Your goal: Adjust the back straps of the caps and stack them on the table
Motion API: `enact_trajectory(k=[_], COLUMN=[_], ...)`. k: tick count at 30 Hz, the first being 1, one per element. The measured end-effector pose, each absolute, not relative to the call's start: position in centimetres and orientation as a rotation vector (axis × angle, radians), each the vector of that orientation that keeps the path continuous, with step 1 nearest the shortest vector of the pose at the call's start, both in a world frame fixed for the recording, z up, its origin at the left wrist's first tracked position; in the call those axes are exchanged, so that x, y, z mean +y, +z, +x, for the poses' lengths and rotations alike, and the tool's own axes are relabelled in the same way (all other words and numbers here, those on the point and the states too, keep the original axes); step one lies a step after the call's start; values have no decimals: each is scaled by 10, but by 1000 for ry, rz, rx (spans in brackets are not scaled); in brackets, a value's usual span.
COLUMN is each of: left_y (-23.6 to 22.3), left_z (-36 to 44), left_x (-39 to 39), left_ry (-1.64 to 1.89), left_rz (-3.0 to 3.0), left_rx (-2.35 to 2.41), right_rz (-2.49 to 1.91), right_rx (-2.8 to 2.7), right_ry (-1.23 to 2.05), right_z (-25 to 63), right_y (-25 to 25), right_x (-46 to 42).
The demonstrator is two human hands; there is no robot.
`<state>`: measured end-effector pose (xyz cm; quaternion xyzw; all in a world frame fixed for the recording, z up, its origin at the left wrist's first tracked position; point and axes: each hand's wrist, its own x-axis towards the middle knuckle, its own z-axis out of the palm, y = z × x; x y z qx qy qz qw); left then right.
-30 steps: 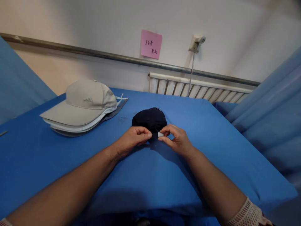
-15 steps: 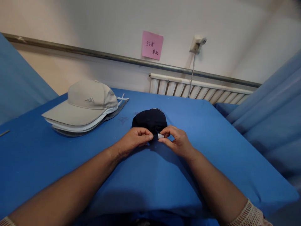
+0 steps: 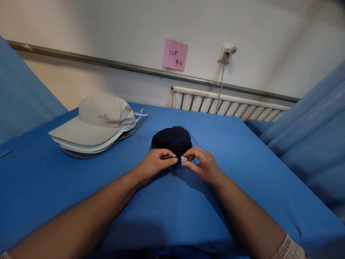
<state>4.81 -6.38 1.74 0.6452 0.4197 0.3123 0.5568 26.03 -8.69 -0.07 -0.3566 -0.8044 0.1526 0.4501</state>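
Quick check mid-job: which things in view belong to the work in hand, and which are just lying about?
In hand:
- dark cap, its near edge pinched by the left hand
- small white piece at the cap's near edge, pinched by the right hand

Lying about, untouched:
- stacked caps, possibly related
- thin stick at far left

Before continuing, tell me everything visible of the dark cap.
The dark cap looks like soft fabric, its rounded crown creased, a pale line at the far edge. It sits on the blue table, right of the stacked caps. The left grip pinches its near band; the right grip, a whitish piece there.
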Motion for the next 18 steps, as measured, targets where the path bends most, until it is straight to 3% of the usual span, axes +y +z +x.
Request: enact_trajectory(k=[18], left_y=[21], left_z=[48], left_x=[-65], left_ry=[692], left_rz=[1675], left_rx=[1007], right_rz=[-901], right_rx=[-1999], right_ry=[421], right_z=[260], right_y=[-1], right_x=[-88])
